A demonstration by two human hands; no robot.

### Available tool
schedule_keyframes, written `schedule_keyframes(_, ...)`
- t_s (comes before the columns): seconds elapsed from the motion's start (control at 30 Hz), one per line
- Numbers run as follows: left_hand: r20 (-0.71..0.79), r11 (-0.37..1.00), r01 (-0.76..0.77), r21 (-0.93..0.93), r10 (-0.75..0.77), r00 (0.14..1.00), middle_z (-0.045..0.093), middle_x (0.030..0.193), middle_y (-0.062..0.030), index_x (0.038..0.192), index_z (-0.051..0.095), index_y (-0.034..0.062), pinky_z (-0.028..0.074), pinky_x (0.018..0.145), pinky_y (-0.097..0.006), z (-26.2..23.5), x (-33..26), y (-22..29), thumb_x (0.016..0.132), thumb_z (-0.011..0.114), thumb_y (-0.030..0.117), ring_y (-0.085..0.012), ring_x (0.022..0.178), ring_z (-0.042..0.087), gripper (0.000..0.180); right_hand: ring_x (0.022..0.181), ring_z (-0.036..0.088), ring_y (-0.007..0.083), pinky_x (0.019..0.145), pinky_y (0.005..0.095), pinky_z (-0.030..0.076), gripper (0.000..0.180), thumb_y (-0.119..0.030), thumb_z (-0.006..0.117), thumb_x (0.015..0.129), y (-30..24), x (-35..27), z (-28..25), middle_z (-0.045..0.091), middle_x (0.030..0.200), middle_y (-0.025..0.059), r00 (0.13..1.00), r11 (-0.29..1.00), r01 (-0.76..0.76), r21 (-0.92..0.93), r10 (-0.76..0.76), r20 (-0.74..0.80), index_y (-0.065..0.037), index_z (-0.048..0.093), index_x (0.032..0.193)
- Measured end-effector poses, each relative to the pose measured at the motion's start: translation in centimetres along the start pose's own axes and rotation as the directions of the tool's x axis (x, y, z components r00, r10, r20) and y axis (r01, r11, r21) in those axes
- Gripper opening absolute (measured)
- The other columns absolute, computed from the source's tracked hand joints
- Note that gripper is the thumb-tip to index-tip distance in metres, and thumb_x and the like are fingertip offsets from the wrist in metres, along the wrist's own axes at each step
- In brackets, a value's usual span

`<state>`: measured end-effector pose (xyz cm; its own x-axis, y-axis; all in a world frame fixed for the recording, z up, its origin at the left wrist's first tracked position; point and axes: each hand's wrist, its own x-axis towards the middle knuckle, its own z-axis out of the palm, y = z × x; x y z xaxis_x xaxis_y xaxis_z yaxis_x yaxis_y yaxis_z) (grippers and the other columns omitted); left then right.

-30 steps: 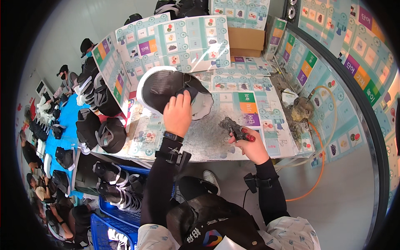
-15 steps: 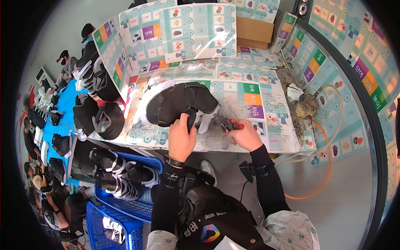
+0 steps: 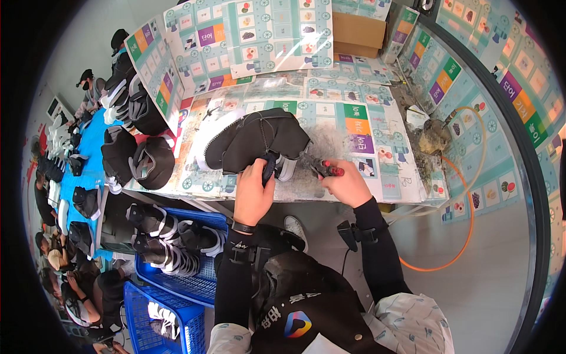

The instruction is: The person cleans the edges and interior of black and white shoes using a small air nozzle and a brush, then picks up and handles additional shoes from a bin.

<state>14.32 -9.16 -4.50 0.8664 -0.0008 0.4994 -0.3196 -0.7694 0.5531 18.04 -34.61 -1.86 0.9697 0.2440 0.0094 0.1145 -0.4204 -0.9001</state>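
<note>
In the head view, my left grip (image 3: 253, 192) is closed at the near edge of a black shoe (image 3: 253, 138), pinching its dark padded part between thumb and fingers. The shoe is on the tabletop (image 3: 302, 191) in front of me, white along its left edge, with a pale flap hanging at its right end. My right grip (image 3: 349, 184) is wrapped around a dark tool (image 3: 320, 167) with a red handle; its tip points left toward the shoe's right end, and I cannot tell whether they touch.

Printed sheets (image 3: 392, 153) cover the tabletop, smudged dark behind the tool. At its left end sit 2 dark shoes (image 3: 154, 162), side by side. Behind my work stand printed panels (image 3: 280, 35), with a cardboard box (image 3: 359, 32) to their right. An orange hose (image 3: 469, 233) curves down on the far right. Below the tabletop at left are 2 blue baskets (image 3: 203, 289); the upper 1 holds several black-and-white shoes (image 3: 171, 256).
</note>
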Motion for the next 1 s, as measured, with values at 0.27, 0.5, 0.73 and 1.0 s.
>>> schedule_keyframes(0.27, 0.011, 1.000, 0.010, -0.017, -0.009, 1.000, 0.066, 0.099, -0.0196, 0.116, 0.057, 0.0018, 0.046, 0.088, -0.049, -0.1, -0.5, -0.1, 0.094, 0.066, 0.011, -0.0424, 0.097, 0.062, 0.026, 0.075, 0.057, 0.0474, 0.069, 0.0460, 0.048, 0.022, -0.012, 0.070, 0.081, -0.9, -1.0, -0.5, 0.065, 0.078, 0.0257, 0.999, 0.999, 0.024, -0.031, -0.022, 0.049, 0.002, 0.071, 0.099)
schedule_keyframes(0.5, 0.021, 0.996, 0.055, -0.068, -0.054, 0.998, 0.066, 0.097, -0.0217, 0.115, 0.057, 0.0023, 0.046, 0.085, -0.051, 0.3, -0.1, -0.6, 0.095, 0.067, 0.013, -0.0449, 0.094, 0.062, 0.025, 0.060, 0.063, 0.0178, 0.060, 0.0333, 0.048, 0.019, -0.006, 0.067, 0.077, -1.1, -0.6, -1.1, 0.063, 0.068, 0.0123, 0.965, 0.989, 0.141, -0.047, -0.126, 0.232, 0.004, 0.067, 0.092)
schedule_keyframes(0.73, -0.026, 0.995, 0.072, -0.073, -0.074, 0.997, 0.066, 0.096, -0.0244, 0.112, 0.057, -0.0007, 0.048, 0.080, -0.053, -0.7, 1.1, -0.6, 0.098, 0.066, 0.015, -0.0473, 0.092, 0.063, 0.023, 0.065, 0.063, 0.0220, 0.063, 0.0339, 0.048, 0.026, -0.009, 0.069, 0.078, 0.3, -0.4, -2.0, 0.064, 0.076, 0.0148, 0.996, 0.995, 0.070, 0.074, -0.073, 0.047, 0.001, 0.068, 0.102)
schedule_keyframes(1.0, -0.271, 0.851, 0.322, -0.414, -0.453, 0.849, 0.071, 0.121, -0.0215, 0.140, 0.056, -0.0076, 0.051, 0.098, -0.038, -6.5, 0.8, -4.2, 0.102, 0.062, 0.018, -0.0269, 0.108, 0.068, 0.046, 0.117, 0.059, 0.0474, 0.091, 0.0542, 0.051, 0.036, -0.004, 0.065, 0.080, 5.4, 0.0, -3.8, 0.063, 0.122, 0.0313, 0.939, 0.774, -0.120, -0.621, -0.114, -0.323, 0.007, 0.053, 0.112)
